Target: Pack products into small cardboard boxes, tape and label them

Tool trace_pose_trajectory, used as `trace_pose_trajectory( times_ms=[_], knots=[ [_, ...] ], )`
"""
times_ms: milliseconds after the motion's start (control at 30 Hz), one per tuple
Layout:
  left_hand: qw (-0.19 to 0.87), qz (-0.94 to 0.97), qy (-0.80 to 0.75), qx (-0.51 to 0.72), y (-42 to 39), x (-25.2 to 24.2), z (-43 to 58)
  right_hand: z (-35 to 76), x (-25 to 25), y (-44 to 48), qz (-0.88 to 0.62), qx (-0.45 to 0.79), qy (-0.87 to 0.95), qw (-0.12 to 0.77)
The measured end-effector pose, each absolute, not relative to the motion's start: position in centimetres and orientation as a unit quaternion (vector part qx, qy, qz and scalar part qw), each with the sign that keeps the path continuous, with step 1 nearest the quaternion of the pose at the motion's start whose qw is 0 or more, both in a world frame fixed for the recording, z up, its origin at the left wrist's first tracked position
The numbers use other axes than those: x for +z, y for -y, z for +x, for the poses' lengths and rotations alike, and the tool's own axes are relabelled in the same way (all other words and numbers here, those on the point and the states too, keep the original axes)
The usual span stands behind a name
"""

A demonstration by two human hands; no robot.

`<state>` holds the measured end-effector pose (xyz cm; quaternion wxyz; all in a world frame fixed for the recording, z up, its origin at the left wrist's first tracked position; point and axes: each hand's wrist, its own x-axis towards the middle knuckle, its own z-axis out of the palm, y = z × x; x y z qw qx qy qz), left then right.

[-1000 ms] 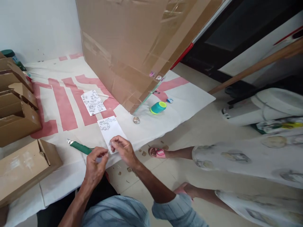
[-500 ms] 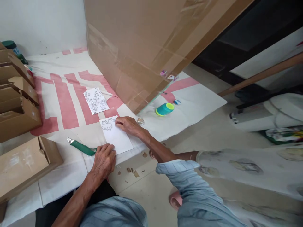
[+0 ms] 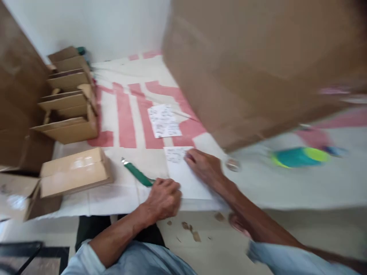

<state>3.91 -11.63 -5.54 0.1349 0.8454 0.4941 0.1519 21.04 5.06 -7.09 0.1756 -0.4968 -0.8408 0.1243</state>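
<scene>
The picture is smeared by motion. A small white sheet [image 3: 186,175] with tiny printed shapes at its top lies on a white and pink floor cover [image 3: 120,114]. My right hand [image 3: 205,166] rests on the sheet's upper part, fingers bent and fingertips pressed down by the shapes. My left hand [image 3: 163,196] lies curled on the sheet's lower left corner, right beside the handle of a green knife [image 3: 137,173]. A second white sheet [image 3: 164,121] with many printed shapes lies farther back.
A big cardboard panel [image 3: 258,68] leans over the cover at the right. Open cardboard boxes [image 3: 69,99] stand at the left, another box [image 3: 74,172] nearer me. A teal and green cylinder [image 3: 298,156] and a small round shiny thing [image 3: 232,164] lie at the right. Cardboard scraps [image 3: 189,227] dot the floor.
My hands came apart: the right went out to the top of the sheet, the left settled on its lower corner. The view has swung to the left.
</scene>
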Motion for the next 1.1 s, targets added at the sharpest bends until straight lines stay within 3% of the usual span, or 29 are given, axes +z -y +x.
trace_pose_trajectory(
  times_ms=[267,500,667,900,1100],
  knots=[
    [0.106,0.846,-0.502,0.147,12.9,-5.6,3.7,21.5,-10.3,-4.6,-0.47,0.084,0.864,0.16],
    [0.077,0.727,-0.591,0.34,19.0,-3.0,-2.6,19.7,-6.6,-1.3,-0.429,0.011,0.886,0.176],
    [0.039,0.665,-0.626,0.404,20.7,-3.8,-7.9,18.8,-7.1,0.2,-0.45,-0.022,0.875,0.178],
    [0.028,0.616,-0.668,0.416,22.9,-3.9,-10.7,19.3,-7.5,1.7,-0.414,0.011,0.878,0.241],
    [-0.087,0.537,-0.736,0.402,26.7,-1.1,-12.1,18.1,-7.8,4.1,-0.364,0.154,0.841,0.37]
  ],
)
